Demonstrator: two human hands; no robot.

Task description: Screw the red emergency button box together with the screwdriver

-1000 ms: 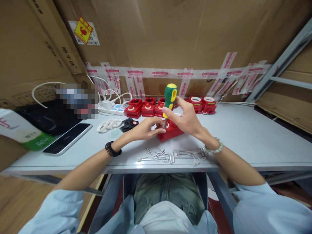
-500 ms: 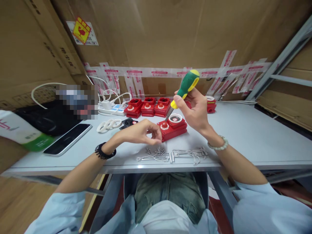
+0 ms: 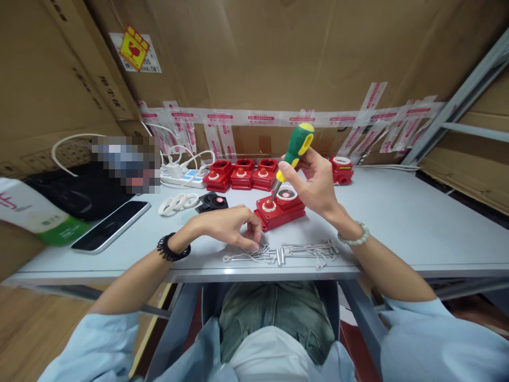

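My right hand (image 3: 314, 183) grips a green and yellow screwdriver (image 3: 300, 143) by its handle, tilted with the shaft pointing down to the left. The shaft's tip reaches the red knob on a red housing (image 3: 284, 215), which has a white ring on its top; whether it touches cannot be told. My left hand (image 3: 240, 225) hovers low at the housing's left end with fingers bent and thumb apart, over a pile of small screws (image 3: 260, 252). No object shows between its fingers. Beside the screws lie metal pins and white cords (image 3: 310, 249).
Several red housings (image 3: 242, 175) stand along the back, another (image 3: 342, 171) at back right. White rings (image 3: 177, 204) and black gasket parts (image 3: 212, 201) lie left of centre. A phone (image 3: 111, 227), a power strip (image 3: 191, 179) and a white-green packet (image 3: 43, 215) are farther left.
My left hand has come down from the housing's left end toward the screws. My right hand and the screwdriver have shifted slightly left and lower, with the handle more upright.
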